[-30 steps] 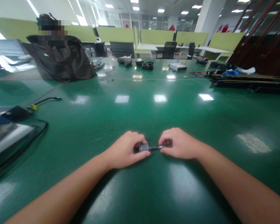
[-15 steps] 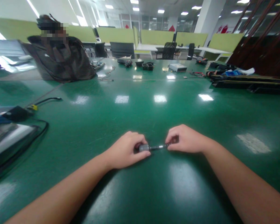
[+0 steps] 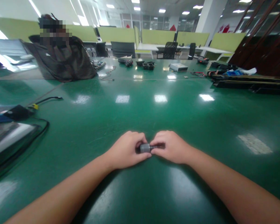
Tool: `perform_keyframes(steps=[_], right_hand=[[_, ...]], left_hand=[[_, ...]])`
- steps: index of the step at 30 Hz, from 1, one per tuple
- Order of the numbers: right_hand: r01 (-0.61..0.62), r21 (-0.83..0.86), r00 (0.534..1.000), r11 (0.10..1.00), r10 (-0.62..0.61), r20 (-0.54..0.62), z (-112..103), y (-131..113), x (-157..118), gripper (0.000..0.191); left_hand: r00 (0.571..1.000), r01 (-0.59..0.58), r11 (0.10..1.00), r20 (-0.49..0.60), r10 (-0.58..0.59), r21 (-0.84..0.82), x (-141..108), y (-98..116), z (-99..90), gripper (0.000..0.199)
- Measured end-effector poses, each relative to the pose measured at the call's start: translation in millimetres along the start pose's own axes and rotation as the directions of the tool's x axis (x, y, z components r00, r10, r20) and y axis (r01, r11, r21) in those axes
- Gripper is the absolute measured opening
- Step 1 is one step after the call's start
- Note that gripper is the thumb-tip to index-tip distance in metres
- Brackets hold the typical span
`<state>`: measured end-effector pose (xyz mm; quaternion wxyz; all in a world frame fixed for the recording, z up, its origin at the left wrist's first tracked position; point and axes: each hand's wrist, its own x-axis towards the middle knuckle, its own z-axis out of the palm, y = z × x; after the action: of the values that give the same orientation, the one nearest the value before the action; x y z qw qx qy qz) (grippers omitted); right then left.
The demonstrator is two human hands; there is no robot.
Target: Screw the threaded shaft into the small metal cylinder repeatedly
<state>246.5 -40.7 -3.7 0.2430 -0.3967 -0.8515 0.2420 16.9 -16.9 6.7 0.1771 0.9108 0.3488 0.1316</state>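
One thin-shafted tool [image 3: 145,148] with grey collar held low at green tabletop [image 3: 140,115]; collar end grasped by left hand [image 3: 125,151], shaft [image 3: 157,146] pinched by right hand [image 3: 174,148] just beside collar; table contact unclear.

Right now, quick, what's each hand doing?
Left hand: closed, holding the grey cylindrical piece.
Right hand: closed around the thin dark rod projecting from it.

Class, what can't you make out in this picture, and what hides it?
All in the head view:
Left end of the grey cylinder: covered by the left hand.
Right end of the thin shaft: inside the right hand.
Silvery object: cut off by the left edge.
Black items, far side: too small and blurred to name.
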Motion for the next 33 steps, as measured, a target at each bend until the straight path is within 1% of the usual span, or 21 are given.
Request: perform_keyframes(steps=[3,7,12,19,28,33], right_hand=[[-0.029,0.018,0.999,0.999,0.029,-0.016,4.3,-2.9,1.6,0.013],[-0.064,0.006,0.998,0.998,0.064,-0.010,2.5,-2.3,0.2,0.013],[-0.041,-0.008,0.999,0.999,0.041,0.001,2.5,-2.5,-0.5,0.010],[-0.009,-0.014,1.000,1.000,0.009,-0.009,2.7,-3.5,-1.0,0.008],[0.018,-0.028,1.000,0.999,-0.018,0.003,1.8,-0.6,-2.0,0.008],[0.018,-0.035,1.000,0.999,-0.017,0.015,0.0,-1.9,-1.9,0.008]], left_hand=[[1.000,0.005,1.000,-0.003,-0.005,0.009,0.6,0.0,0.7,0.030],[1.000,-0.016,1.000,0.009,0.017,-0.026,0.4,-0.1,-1.0,0.032],[1.000,-0.013,0.999,0.018,0.014,-0.037,0.2,0.5,-2.4,0.025],[1.000,-0.019,1.000,0.019,0.019,-0.023,0.1,0.4,-1.6,0.025],[0.999,-0.033,0.998,0.009,0.033,-0.044,0.1,-0.5,-1.7,0.021],[0.999,-0.027,0.999,0.019,0.028,-0.042,-0.3,-0.8,-2.7,0.023]])
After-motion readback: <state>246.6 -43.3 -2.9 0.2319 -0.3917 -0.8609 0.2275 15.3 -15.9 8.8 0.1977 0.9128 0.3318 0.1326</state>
